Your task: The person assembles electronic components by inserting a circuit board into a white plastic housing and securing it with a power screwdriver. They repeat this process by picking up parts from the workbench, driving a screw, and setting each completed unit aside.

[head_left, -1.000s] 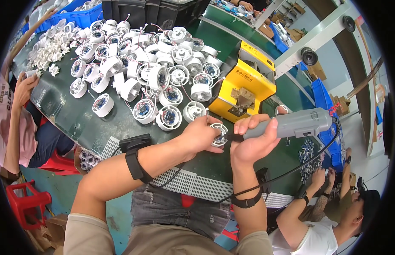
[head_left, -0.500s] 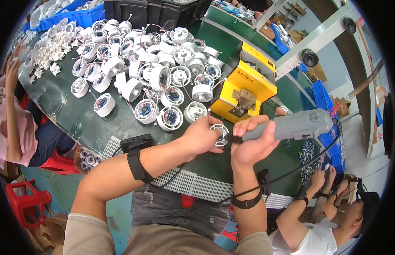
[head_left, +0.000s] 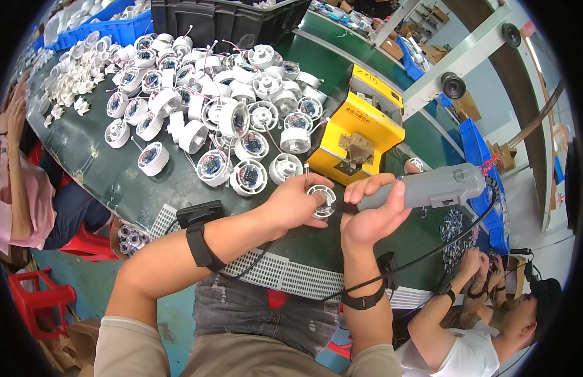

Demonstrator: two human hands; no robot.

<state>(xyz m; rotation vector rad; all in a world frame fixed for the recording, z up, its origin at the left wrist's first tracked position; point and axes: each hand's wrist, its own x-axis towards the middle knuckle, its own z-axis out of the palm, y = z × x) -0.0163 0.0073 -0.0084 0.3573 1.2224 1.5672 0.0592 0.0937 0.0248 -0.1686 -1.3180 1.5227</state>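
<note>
My left hand (head_left: 296, 204) is closed round a small white round plastic housing (head_left: 329, 203), whose open ribbed side is turned toward my right hand. A thin wire stands up by those fingers. My right hand (head_left: 378, 217) grips a grey electric screwdriver (head_left: 442, 186), lying almost level with its dark nose toward the housing. A small gap shows between nose and housing; the bit itself is too small to make out. Just beyond my left hand lies a heap of white round housings (head_left: 296, 141), several with blue circuit boards and wires.
A yellow machine (head_left: 357, 116) with metal blocks stands behind my right hand. The screwdriver's black cable (head_left: 451, 237) loops down past my right forearm. White plastic pieces (head_left: 70, 81), a blue bin (head_left: 118, 28) and a black crate (head_left: 232, 22) lie farther off. People sit left and right.
The screwdriver's nose has drawn back a little from the housing, which it met before. The housing has turned slightly in my left hand. Both hands stay in nearly the same place.
</note>
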